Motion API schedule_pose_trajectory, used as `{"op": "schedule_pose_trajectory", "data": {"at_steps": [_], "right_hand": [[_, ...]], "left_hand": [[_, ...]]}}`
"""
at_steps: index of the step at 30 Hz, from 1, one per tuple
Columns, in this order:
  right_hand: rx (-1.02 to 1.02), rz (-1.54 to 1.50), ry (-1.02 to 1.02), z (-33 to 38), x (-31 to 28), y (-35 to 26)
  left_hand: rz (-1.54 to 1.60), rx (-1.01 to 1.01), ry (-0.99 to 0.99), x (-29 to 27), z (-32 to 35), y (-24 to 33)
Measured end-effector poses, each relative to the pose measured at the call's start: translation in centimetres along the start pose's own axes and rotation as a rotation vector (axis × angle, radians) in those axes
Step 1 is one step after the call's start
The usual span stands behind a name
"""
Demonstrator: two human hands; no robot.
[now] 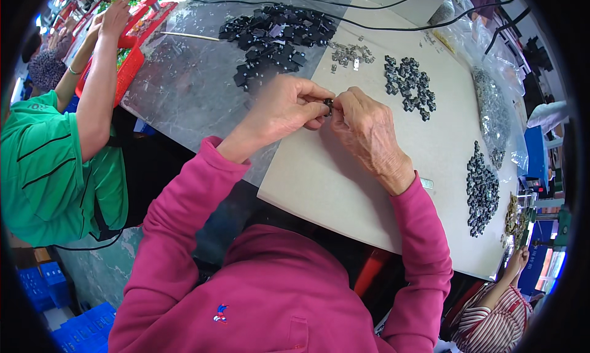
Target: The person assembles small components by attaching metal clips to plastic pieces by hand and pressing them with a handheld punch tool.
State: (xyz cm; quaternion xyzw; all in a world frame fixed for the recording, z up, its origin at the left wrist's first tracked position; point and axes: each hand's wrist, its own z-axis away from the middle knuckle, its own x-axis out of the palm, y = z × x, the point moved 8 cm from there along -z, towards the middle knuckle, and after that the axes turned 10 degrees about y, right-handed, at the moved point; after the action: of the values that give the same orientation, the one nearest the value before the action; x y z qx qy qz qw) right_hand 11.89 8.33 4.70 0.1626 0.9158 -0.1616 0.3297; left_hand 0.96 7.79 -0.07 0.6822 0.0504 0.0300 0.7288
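Both of my hands meet over the left part of the pale board. A small dark part sits between the fingertips of my left hand, which is closed in a pinch. My right hand is also pinched against that part from the other side; whether it holds a separate small piece is hidden by its fingers. Beyond my hands lies a heap of flat black plastic pieces. Small silvery metal pieces are scattered to its right. Farther right is a cluster of small black parts.
Another group of dark parts lies near the board's right edge, beside a clear plastic bag of small parts. Black cables cross the far side. A person in green works at left by a red basket; another person in stripes sits lower right.
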Motion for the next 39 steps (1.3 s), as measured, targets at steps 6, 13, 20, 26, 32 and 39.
{"op": "schedule_pose_trajectory", "data": {"at_steps": [6, 13, 20, 26, 32, 39], "right_hand": [[0.014, -0.033, -0.012, 0.0, 0.0, -0.1], [0.047, -0.091, 0.039, 0.0, 0.0, 0.3], [0.005, -0.051, 0.012, 0.1, 0.1, 0.1], [0.017, -0.038, 0.021, 0.3, 0.3, 0.4], [0.073, -0.079, 0.015, 0.2, 0.2, 0.3], [0.128, -0.169, 0.087, 0.4, 0.1, 0.7]], "left_hand": [[0.017, -0.018, -0.001, -0.2, -0.1, -0.2], [0.232, -0.118, -0.026, -0.4, -0.3, -1.5], [0.233, -0.08, -0.048, -0.1, -0.1, -0.8], [0.157, -0.028, -0.063, 0.0, -0.1, -0.7], [0.183, -0.068, -0.029, -0.4, -0.4, -1.1], [0.281, -0.073, -0.014, -0.7, -0.6, -1.5]]}}
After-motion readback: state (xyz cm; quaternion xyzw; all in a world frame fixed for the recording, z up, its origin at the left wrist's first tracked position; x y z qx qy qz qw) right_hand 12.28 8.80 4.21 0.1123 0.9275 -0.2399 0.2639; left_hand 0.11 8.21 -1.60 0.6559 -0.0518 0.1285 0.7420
